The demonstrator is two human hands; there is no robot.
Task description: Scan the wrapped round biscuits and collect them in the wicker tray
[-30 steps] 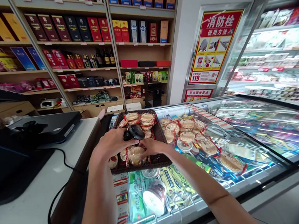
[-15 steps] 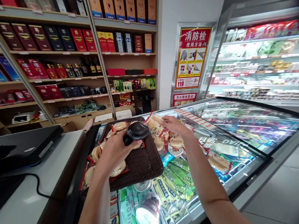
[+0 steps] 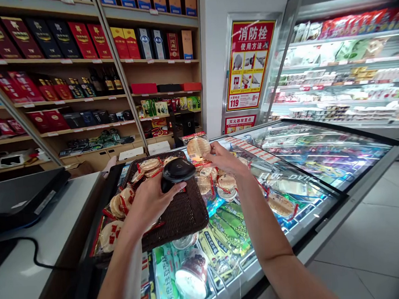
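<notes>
My left hand is wrapped round the handle of a black handheld barcode scanner, its head turned to the right. In my right hand a clear packet of round flat biscuits with red edges is pinched by its right side, held up just beyond the scanner. Below the left hand lies a dark brown woven basket with several similar packets along its left and far sides. More biscuit packets rest on the freezer glass under my right hand.
The glass-topped chest freezer holds ice creams and wrapped ices. A white counter with a black device and cable stands at left. Shelves of boxes rise behind; a lit chiller stands at right.
My right hand has lifted the biscuit packet and turned its flat face towards me. The scanner stays in my left hand. The whole view has shifted slightly.
</notes>
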